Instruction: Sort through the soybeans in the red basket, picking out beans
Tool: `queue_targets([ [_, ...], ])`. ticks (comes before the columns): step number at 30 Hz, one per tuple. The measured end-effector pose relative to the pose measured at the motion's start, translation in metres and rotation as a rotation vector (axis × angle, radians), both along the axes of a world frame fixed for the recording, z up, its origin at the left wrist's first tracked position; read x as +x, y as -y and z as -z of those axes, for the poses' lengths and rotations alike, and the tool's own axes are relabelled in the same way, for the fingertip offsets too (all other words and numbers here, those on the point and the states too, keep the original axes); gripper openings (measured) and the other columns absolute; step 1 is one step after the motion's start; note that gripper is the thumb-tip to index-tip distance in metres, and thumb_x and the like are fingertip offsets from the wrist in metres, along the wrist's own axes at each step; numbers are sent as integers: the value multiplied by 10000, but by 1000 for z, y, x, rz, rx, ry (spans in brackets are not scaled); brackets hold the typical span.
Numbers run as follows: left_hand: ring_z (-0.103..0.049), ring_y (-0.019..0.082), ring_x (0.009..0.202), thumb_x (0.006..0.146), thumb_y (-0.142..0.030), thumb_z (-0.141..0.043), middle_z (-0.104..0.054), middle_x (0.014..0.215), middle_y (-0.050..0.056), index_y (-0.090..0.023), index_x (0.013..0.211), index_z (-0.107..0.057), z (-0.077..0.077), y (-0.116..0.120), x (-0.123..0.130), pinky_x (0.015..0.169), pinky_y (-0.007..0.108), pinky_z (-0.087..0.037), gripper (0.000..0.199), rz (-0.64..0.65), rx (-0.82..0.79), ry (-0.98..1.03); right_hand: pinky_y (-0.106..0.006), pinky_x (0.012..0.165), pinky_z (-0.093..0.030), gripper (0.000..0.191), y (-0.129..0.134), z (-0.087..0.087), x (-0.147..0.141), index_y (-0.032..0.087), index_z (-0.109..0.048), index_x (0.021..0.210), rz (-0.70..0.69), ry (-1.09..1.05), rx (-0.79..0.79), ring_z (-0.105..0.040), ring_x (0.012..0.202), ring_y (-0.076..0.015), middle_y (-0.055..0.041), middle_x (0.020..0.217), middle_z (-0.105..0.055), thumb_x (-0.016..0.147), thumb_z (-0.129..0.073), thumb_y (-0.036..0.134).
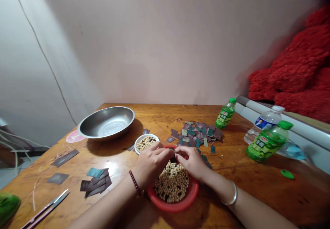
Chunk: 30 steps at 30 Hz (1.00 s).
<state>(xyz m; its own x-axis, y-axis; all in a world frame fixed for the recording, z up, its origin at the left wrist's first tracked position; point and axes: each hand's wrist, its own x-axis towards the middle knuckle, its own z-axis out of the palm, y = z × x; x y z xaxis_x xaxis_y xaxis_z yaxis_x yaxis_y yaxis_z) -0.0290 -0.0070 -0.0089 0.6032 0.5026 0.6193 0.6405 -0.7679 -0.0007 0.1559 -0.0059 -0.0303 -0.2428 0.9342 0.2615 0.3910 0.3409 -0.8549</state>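
Note:
My left hand [153,159] and my right hand [191,162] meet over a red bowl [177,207], their fingertips pinched together on a small dark piece [173,159] that looks like cloth. Much of that piece is covered by the fingers. Pale round beads or beans [171,184] mixed with black ones fill the bowl beneath. Just behind my left hand is a small white bowl [136,140] with the same pale and black mix. A loose pile of brown and green rectangular pieces [198,134] lies beyond my right hand.
A wide steel basin [107,122] stands back left. Scissors [47,208], dark brown pieces [99,184] and loose threads [38,177] lie at the left. Green-labelled bottles [268,143], a clear bottle [264,122] and a green cap [287,174] are on the right.

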Motion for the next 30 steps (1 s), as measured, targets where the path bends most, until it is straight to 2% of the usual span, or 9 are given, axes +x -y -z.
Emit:
queue_targets([
  [13, -506, 135, 731, 849, -182, -466, -621, 773, 4, -207, 902, -571, -3, 0, 2, 637, 252, -426, 120, 2, -7, -36, -244, 614, -504, 177, 0, 4, 1, 164, -645, 871, -4, -46, -6, -629, 678, -154, -45, 783, -680, 813, -513, 267],
  [30, -494, 132, 692, 854, -212, -449, -568, 694, 16, -195, 820, -570, -6, 0, 4, 632, 254, -427, 127, -13, 26, -53, -237, 607, -498, 188, -1, 5, 1, 163, -645, 887, -34, -49, -12, -632, 680, -152, -42, 778, -679, 820, -506, 270],
])
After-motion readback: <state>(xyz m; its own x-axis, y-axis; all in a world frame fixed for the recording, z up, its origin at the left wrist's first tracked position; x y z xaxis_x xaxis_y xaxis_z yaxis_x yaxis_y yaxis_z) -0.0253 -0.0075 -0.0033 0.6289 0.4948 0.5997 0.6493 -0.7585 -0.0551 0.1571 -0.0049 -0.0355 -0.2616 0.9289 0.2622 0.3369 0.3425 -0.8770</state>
